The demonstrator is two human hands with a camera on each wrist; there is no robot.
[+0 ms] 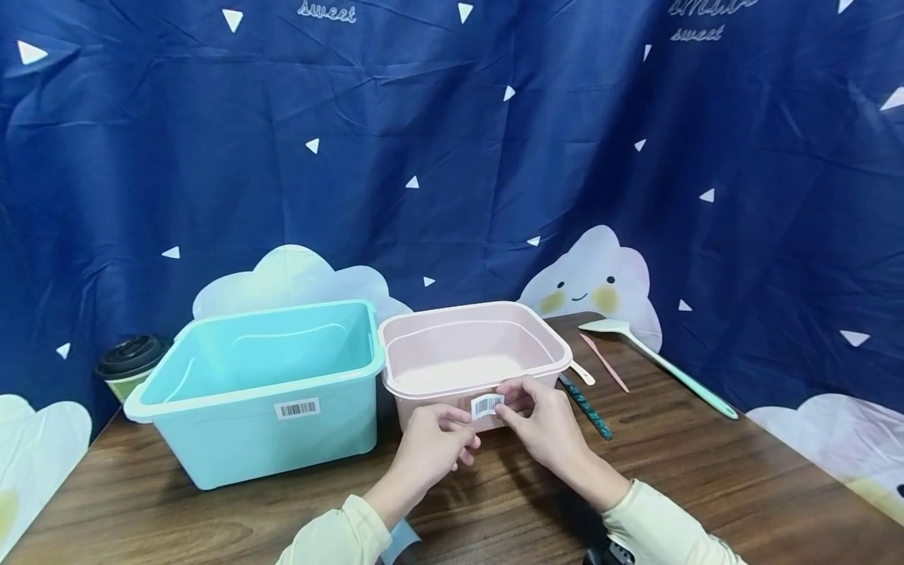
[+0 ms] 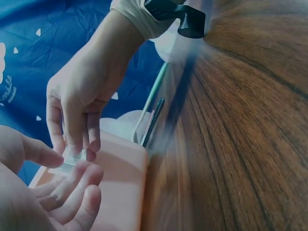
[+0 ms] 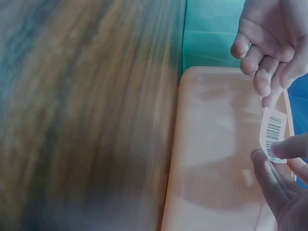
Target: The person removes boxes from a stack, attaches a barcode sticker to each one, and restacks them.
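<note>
A white barcode label (image 1: 485,405) stands in front of the pink plastic basin (image 1: 424,402). My right hand (image 1: 545,417) pinches the label's right end between thumb and fingers, seen closely in the right wrist view, where the barcode (image 3: 273,129) faces the camera. My left hand (image 1: 432,445) is at the label's other end, its fingers loosely bent and a fingertip right at the edge. In the left wrist view the label (image 2: 70,161) is partly hidden behind fingers.
A turquoise bin (image 1: 268,447) with its own barcode label (image 1: 297,408) stands left of the basin. Behind it is a black-lidded cup (image 1: 130,362). To the right lie a long-handled spatula (image 1: 671,366), a pink stick (image 1: 604,362) and a dark patterned stick (image 1: 586,407).
</note>
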